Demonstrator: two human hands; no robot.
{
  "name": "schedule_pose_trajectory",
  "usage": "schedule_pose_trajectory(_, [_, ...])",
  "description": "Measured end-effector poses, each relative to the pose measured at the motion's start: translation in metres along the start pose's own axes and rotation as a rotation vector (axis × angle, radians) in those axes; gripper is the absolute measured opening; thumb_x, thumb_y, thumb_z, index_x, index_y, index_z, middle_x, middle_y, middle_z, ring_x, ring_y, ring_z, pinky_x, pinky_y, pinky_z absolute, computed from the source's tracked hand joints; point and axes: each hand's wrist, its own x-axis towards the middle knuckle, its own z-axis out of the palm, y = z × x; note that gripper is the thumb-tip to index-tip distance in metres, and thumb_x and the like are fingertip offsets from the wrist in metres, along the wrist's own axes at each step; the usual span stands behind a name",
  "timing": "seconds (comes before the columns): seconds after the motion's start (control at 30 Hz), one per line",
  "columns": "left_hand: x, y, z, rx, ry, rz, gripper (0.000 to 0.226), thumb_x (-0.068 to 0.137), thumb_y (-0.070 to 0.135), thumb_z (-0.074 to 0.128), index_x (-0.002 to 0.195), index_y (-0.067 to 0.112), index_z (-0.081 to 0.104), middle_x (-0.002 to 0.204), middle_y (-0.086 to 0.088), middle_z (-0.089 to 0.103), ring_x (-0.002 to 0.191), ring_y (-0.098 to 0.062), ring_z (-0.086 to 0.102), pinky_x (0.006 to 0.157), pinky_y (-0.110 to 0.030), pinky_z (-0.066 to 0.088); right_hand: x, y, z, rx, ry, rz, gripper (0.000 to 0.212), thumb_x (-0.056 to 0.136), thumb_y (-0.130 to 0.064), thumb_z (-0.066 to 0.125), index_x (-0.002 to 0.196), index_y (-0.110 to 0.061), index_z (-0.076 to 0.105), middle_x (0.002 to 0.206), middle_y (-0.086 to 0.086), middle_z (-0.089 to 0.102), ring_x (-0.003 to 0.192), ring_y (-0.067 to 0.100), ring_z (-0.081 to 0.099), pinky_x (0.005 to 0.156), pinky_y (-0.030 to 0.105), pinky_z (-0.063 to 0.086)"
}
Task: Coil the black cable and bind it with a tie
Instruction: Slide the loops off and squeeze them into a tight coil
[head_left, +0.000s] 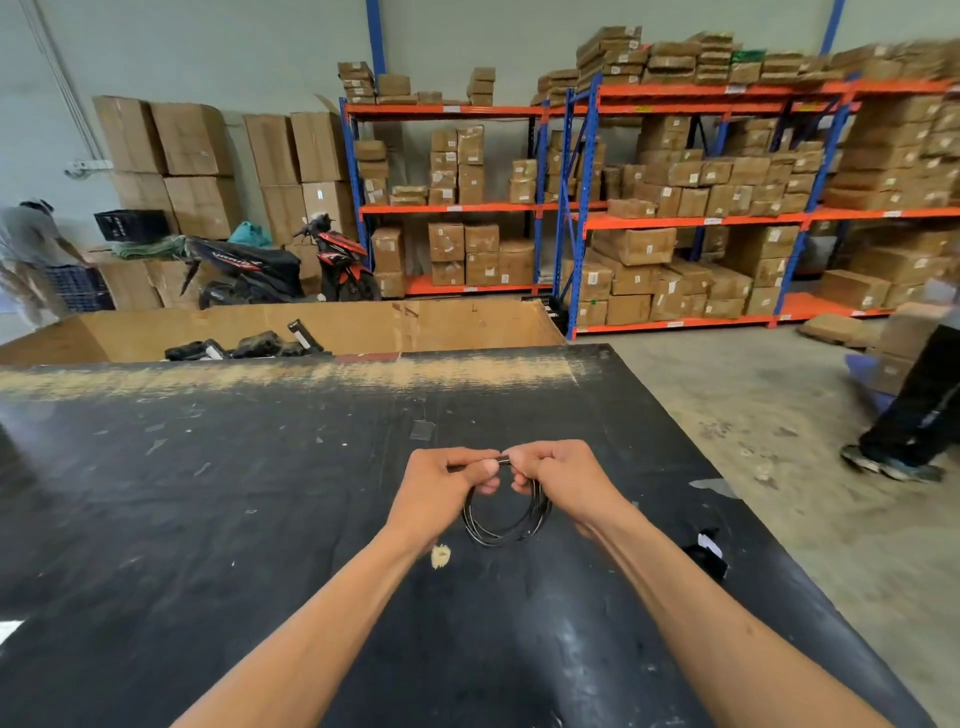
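Observation:
A thin black cable (500, 535) hangs as a small round coil of several loops above the black table (218, 499). Both hands hold its top. My left hand (444, 486) pinches the left side of the coil's top between thumb and fingers. My right hand (558, 475) grips the right side, thumb tip almost touching the left thumb. A short dark piece (503, 459) shows between the two thumbs; whether it is a tie or the cable's end is unclear. The lower arc of the coil hangs free between my wrists.
A small black item with a white tag (707, 553) lies near the table's right edge. A pale scrap (440, 555) lies under my left wrist. A large cardboard bin (322, 332) with black parts stands beyond the far edge. A person (919, 395) walks on the right.

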Motion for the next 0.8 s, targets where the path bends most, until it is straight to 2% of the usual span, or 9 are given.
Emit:
schedule_pose_trajectory(0.07, [-0.001, -0.003, 0.007, -0.093, 0.014, -0.045, 0.009, 0.084, 0.002, 0.077, 0.088, 0.009, 0.081, 0.080, -0.014, 0.080, 0.075, -0.025, 0.078, 0.070, -0.023, 0.060, -0.003, 0.003, -0.005, -0.001, 0.017, 0.022, 0.018, 0.097, -0.003, 0.062, 0.103, 0.007, 0.075, 0.068, 0.007, 0.062, 0.068, 0.019, 0.058, 0.076, 0.031, 0.056])
schedule_pose_trajectory(0.27, [0.003, -0.016, 0.036, -0.131, 0.062, -0.082, 0.009, 0.081, 0.002, 0.077, 0.081, 0.010, 0.081, 0.078, -0.011, 0.080, 0.074, -0.026, 0.078, 0.071, -0.026, 0.062, -0.009, 0.018, -0.020, 0.048, 0.072, 0.053, 0.018, 0.093, -0.001, 0.060, 0.088, 0.000, 0.078, 0.070, 0.012, 0.062, 0.072, 0.021, 0.058, 0.081, 0.038, 0.055])
schedule_pose_trajectory(0.33, [0.005, -0.021, 0.047, -0.138, 0.053, -0.091, 0.010, 0.081, 0.001, 0.076, 0.082, 0.009, 0.081, 0.079, -0.012, 0.080, 0.073, -0.027, 0.078, 0.074, -0.027, 0.063, -0.010, 0.024, -0.033, 0.095, 0.049, 0.096, 0.016, 0.093, -0.005, 0.062, 0.092, -0.002, 0.078, 0.072, 0.011, 0.065, 0.071, 0.020, 0.060, 0.075, 0.031, 0.056])
schedule_pose_trajectory(0.4, [0.005, -0.026, 0.060, -0.124, 0.032, -0.094, 0.011, 0.081, 0.000, 0.076, 0.081, 0.010, 0.081, 0.078, -0.012, 0.080, 0.072, -0.026, 0.077, 0.070, -0.025, 0.061, -0.010, 0.031, -0.048, 0.134, 0.014, 0.154, 0.018, 0.094, -0.009, 0.063, 0.101, 0.000, 0.077, 0.075, 0.009, 0.068, 0.069, 0.018, 0.063, 0.069, 0.025, 0.056])
schedule_pose_trajectory(0.5, [0.006, -0.033, 0.078, -0.093, 0.006, -0.094, 0.013, 0.081, 0.003, 0.076, 0.079, 0.014, 0.082, 0.077, -0.009, 0.080, 0.069, -0.022, 0.077, 0.065, -0.018, 0.057, -0.008, 0.042, -0.068, 0.225, -0.014, 0.250, 0.021, 0.095, -0.015, 0.065, 0.105, -0.002, 0.078, 0.084, 0.008, 0.074, 0.074, 0.017, 0.070, 0.078, 0.031, 0.059])
schedule_pose_trajectory(0.57, [0.008, -0.038, 0.089, -0.085, -0.006, -0.109, 0.015, 0.081, 0.004, 0.076, 0.078, 0.017, 0.082, 0.077, -0.009, 0.081, 0.070, -0.023, 0.077, 0.067, -0.020, 0.059, -0.007, 0.050, -0.080, 0.247, -0.019, 0.282, 0.023, 0.095, -0.023, 0.065, 0.103, -0.007, 0.079, 0.089, 0.007, 0.078, 0.081, 0.017, 0.073, 0.086, 0.033, 0.057])
schedule_pose_trajectory(0.63, [0.011, -0.045, 0.100, -0.085, -0.011, -0.124, 0.018, 0.081, 0.003, 0.076, 0.075, 0.019, 0.082, 0.076, -0.009, 0.080, 0.069, -0.023, 0.077, 0.071, -0.024, 0.061, -0.007, 0.057, -0.092, 0.225, 0.018, 0.283, 0.024, 0.093, -0.028, 0.065, 0.101, -0.011, 0.079, 0.095, 0.004, 0.079, 0.083, 0.015, 0.074, 0.084, 0.029, 0.055])
schedule_pose_trajectory(0.7, [0.013, -0.050, 0.109, -0.076, -0.018, -0.145, 0.021, 0.081, 0.003, 0.075, 0.072, 0.021, 0.083, 0.076, -0.009, 0.080, 0.068, -0.022, 0.076, 0.071, -0.024, 0.061, -0.005, 0.063, -0.109, 0.081, 0.127, 0.241, 0.018, 0.090, -0.028, 0.065, 0.095, -0.018, 0.079, 0.096, 0.001, 0.079, 0.080, 0.007, 0.074, 0.077, 0.023, 0.055])
schedule_pose_trajectory(0.8, [0.016, -0.058, 0.118, -0.080, -0.017, -0.170, 0.022, 0.081, 0.004, 0.075, 0.071, 0.022, 0.084, 0.076, -0.009, 0.080, 0.067, -0.021, 0.077, 0.068, -0.020, 0.059, -0.004, 0.078, -0.147, -0.481, 0.272, 0.130, 0.017, 0.088, -0.020, 0.065, 0.097, -0.024, 0.079, 0.100, 0.000, 0.078, 0.095, 0.013, 0.070, 0.085, 0.027, 0.051])
